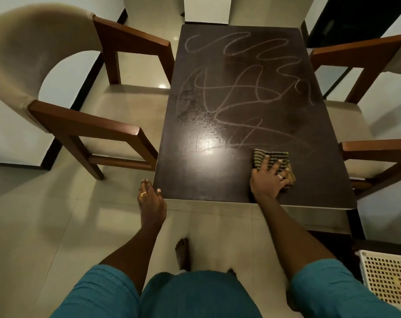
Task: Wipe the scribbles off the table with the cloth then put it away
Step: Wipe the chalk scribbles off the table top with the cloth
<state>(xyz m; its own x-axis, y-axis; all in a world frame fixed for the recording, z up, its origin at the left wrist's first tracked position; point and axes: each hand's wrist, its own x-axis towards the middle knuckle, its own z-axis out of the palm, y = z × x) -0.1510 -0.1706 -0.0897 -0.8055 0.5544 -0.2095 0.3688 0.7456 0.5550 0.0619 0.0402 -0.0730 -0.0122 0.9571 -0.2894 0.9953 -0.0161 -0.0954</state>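
White chalk scribbles (245, 88) loop over most of the dark brown table (195, 180), from the far end down to near the cloth. A striped green-and-tan cloth (272, 156) lies flat on the table's near right part. My right hand (269, 177) presses down on it with fingers spread. My left hand (150, 193) rests on the table's near left corner, holding the edge. The near left area of the tabletop looks glossy and free of marks.
Wooden armchairs with beige cushions stand on the left (57, 88) and right (366, 125) of the table. A white perforated basket (387, 278) sits on the floor at the lower right. My bare foot (183, 253) stands on the tiled floor.
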